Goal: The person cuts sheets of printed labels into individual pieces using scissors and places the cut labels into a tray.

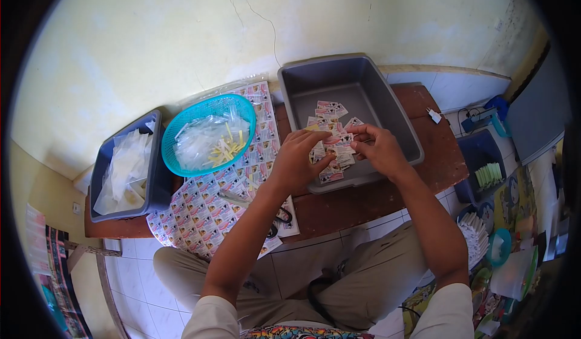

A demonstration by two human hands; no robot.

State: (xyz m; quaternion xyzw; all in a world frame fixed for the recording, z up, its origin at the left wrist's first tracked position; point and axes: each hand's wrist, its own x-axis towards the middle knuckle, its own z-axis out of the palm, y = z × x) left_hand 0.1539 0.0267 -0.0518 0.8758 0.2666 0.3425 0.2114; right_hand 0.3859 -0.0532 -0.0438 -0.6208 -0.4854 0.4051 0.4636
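Several small printed paper labels (328,110) lie in a loose pile inside a grey plastic tub (387,106). Over the tub's front part, my right hand (380,149) pinches one printed label (344,142) by its right edge, thumb against fingertips. My left hand (298,160) is at the left of the pile, its thumb and fingers apart. Its fingertips come close to that same label; whether they touch it I cannot tell. Below my left forearm, scissors (282,215) with dark handles lie partly hidden on the printed sheets.
Uncut printed sheets (203,209) cover the brown wooden table (439,151) at left. On them stands a turquoise basket (177,165) with clear plastic pieces and yellow strips. A dark tub (151,200) with plastic bags is further left. A white charger (434,116) lies at right.
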